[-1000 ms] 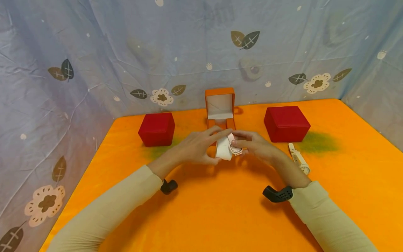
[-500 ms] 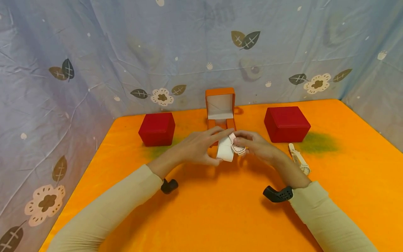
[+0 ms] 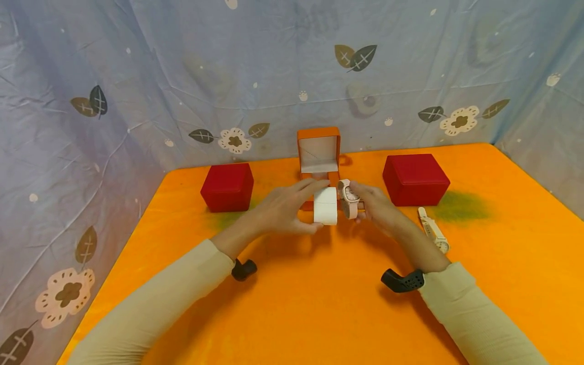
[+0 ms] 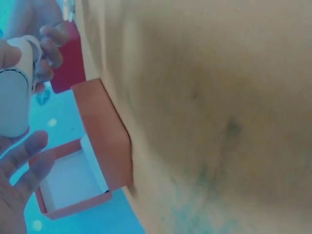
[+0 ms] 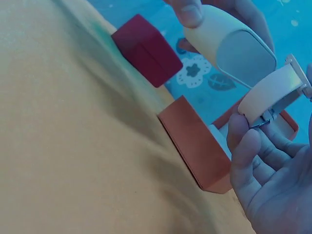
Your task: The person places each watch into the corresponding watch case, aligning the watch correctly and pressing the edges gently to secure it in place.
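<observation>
My left hand (image 3: pixel 285 209) pinches a white watch pillow (image 3: pixel 325 208) between thumb and fingers, above the table. Just to its right, my right hand (image 3: pixel 377 207) grips a pale pink wristwatch (image 3: pixel 350 207) by its strap. A narrow gap separates pillow and watch in the head view. From the right wrist, the strap (image 5: pixel 270 92) shows as a closed loop with a metal clasp, and the pillow (image 5: pixel 209 39) turns its flat grey end this way. Behind both hands stands an orange watch box (image 3: pixel 319 133), lid raised; the hands partly hide its base.
Two closed red boxes stand on the orange cloth, one at the left (image 3: pixel 228 185) and one at the right (image 3: pixel 415 177). A second, cream wristwatch (image 3: pixel 433 230) lies stretched out near the right forearm. A patterned curtain (image 3: pixel 274 76) rises behind the table.
The watch, which overlapped the pillow's right side, has moved right and up, apart from it, and turned. The pillow has straightened in my left hand and now shows its whole front.
</observation>
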`<control>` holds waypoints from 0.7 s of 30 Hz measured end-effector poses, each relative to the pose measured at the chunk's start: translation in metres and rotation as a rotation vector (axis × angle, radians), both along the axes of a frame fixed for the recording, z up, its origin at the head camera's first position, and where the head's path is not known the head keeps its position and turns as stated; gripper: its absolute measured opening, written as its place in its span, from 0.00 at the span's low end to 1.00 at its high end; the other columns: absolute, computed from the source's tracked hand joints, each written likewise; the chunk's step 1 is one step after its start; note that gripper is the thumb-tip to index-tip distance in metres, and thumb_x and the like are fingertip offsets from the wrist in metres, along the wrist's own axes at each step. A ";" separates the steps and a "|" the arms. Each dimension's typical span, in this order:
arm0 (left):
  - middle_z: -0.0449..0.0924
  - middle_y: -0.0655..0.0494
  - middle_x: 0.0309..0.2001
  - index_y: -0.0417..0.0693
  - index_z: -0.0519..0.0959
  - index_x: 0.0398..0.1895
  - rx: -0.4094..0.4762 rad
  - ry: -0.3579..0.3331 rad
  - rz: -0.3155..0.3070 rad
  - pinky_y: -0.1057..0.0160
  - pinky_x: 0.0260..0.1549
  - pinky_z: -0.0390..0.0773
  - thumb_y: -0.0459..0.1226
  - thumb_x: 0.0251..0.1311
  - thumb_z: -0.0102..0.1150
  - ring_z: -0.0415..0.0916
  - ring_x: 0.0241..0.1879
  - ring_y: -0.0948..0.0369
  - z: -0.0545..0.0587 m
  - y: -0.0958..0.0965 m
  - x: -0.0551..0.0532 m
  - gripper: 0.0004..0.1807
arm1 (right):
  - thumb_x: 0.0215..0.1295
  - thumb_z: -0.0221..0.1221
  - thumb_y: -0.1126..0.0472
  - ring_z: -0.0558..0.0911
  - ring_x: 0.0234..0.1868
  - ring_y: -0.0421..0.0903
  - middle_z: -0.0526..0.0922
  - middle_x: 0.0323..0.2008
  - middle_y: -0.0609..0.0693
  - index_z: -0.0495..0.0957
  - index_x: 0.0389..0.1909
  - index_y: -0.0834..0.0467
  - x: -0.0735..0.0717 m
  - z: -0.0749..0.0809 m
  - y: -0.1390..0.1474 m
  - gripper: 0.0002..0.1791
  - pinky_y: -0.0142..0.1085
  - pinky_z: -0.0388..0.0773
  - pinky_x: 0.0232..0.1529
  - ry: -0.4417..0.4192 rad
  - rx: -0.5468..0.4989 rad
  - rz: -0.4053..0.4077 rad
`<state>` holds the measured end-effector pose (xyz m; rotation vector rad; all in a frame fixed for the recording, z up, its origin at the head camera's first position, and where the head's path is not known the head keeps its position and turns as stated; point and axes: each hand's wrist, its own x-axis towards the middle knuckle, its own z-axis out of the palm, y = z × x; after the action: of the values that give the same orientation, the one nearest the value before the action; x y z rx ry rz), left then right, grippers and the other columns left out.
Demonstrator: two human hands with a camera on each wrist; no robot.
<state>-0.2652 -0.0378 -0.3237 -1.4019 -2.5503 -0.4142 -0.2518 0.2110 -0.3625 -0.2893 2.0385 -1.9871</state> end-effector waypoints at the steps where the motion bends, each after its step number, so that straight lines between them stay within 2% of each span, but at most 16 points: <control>1: 0.71 0.56 0.64 0.54 0.63 0.70 0.013 0.019 0.008 0.69 0.23 0.69 0.54 0.49 0.67 0.67 0.24 0.63 -0.001 0.001 0.000 0.44 | 0.75 0.41 0.41 0.76 0.27 0.39 0.78 0.32 0.46 0.63 0.58 0.69 0.000 0.000 -0.001 0.33 0.29 0.76 0.24 0.000 0.013 -0.008; 8: 0.73 0.53 0.58 0.50 0.66 0.66 0.101 0.222 0.066 0.69 0.18 0.69 0.56 0.47 0.68 0.67 0.22 0.63 -0.005 0.008 -0.002 0.43 | 0.73 0.43 0.40 0.80 0.33 0.40 0.75 0.42 0.49 0.59 0.66 0.69 0.003 0.002 -0.004 0.38 0.29 0.78 0.27 -0.009 0.028 -0.004; 12: 0.74 0.53 0.55 0.49 0.68 0.64 0.112 0.298 0.092 0.68 0.17 0.69 0.56 0.45 0.70 0.66 0.20 0.62 -0.007 0.011 -0.001 0.43 | 0.73 0.45 0.42 0.80 0.37 0.40 0.74 0.44 0.47 0.61 0.62 0.65 0.003 0.002 -0.004 0.32 0.29 0.80 0.30 -0.010 -0.027 0.007; 16: 0.75 0.52 0.55 0.50 0.68 0.64 0.095 0.325 0.083 0.68 0.17 0.69 0.57 0.44 0.70 0.66 0.19 0.62 -0.009 0.012 0.000 0.44 | 0.73 0.47 0.45 0.79 0.37 0.40 0.73 0.42 0.46 0.64 0.51 0.59 0.004 0.003 -0.005 0.21 0.30 0.81 0.33 -0.002 -0.076 0.011; 21: 0.74 0.52 0.57 0.50 0.67 0.65 0.107 0.284 0.054 0.68 0.18 0.69 0.55 0.46 0.70 0.65 0.20 0.62 -0.009 0.013 0.000 0.43 | 0.73 0.48 0.46 0.79 0.38 0.41 0.74 0.42 0.47 0.65 0.52 0.58 0.005 0.003 -0.006 0.19 0.31 0.82 0.34 0.015 -0.087 0.006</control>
<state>-0.2648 -0.0251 -0.3326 -1.2521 -2.2971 -0.3130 -0.2472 0.2046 -0.3593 -0.3290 1.9613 -2.0797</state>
